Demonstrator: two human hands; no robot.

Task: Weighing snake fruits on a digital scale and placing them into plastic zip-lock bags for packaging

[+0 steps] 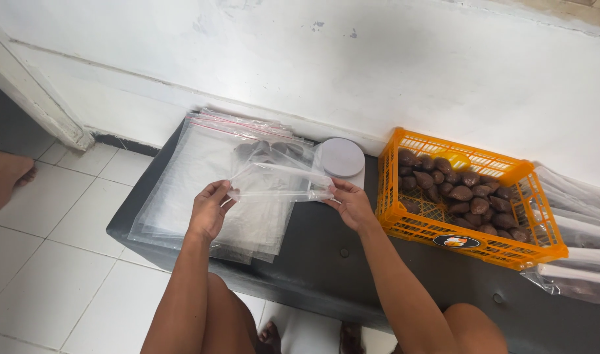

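While the orange crate [471,226] of brown fruits [460,193] sits nearby, left hand [209,211] and right hand [352,204] pinch a clear zip bag [280,180].

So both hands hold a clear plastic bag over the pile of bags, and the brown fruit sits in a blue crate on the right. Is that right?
Not quite: the crate is orange, not blue, as the head view shows. The rest stands: the left hand and right hand hold a clear plastic bag over the pile of bags, with brown fruit in the crate.

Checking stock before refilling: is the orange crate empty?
No, the orange crate holds many brown fruits, while both hands, left hand and right hand, hold a clear bag.
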